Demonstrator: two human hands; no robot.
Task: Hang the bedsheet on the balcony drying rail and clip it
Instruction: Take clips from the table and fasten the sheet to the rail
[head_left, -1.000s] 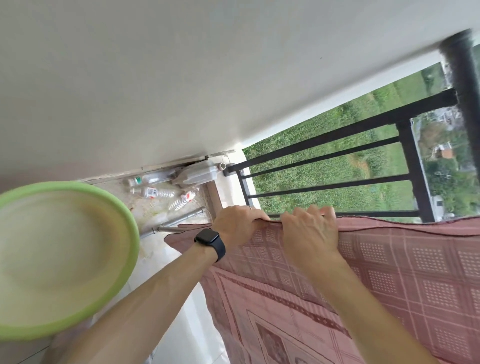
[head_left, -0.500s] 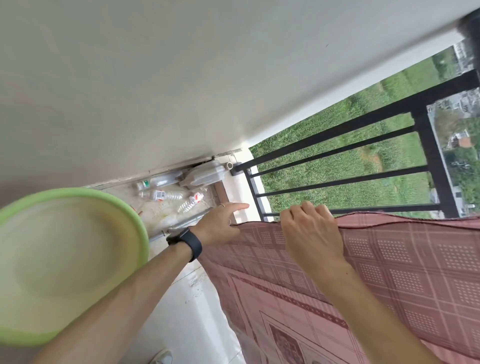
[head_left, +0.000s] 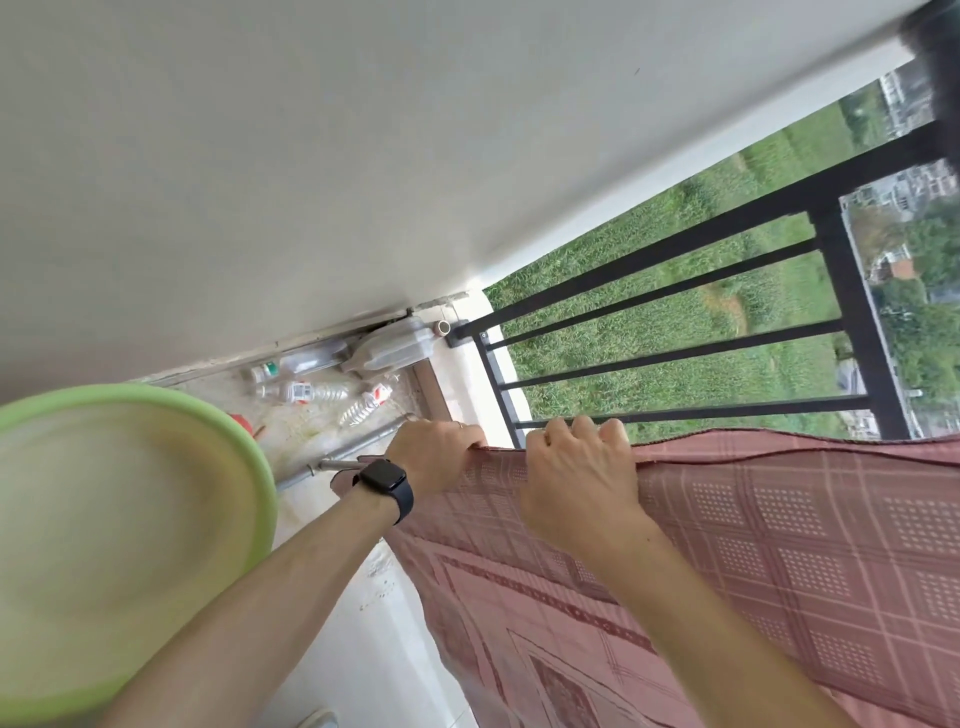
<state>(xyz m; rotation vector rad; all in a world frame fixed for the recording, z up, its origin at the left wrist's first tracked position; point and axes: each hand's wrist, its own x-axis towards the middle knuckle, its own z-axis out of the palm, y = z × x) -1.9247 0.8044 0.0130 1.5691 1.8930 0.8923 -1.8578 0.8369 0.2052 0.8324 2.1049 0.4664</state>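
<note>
The bedsheet (head_left: 779, 561), dusty pink with a checked and dotted weave, hangs draped over the black railing (head_left: 675, 291), its top edge along the rail. The right hand (head_left: 576, 480) grips that edge, fingers curled over. The left hand (head_left: 434, 452), beside it toward the sheet's corner, pinches the same edge.

Both bare forearms reach up to the bedsheet's (head_left: 779, 545) top edge. The left hand (head_left: 434, 452), a black smartwatch (head_left: 385, 483) on its wrist, curls its fingers over the edge near the sheet's end. Just beside it, the right hand (head_left: 576, 483) grips the same edge, knuckles up.
</note>
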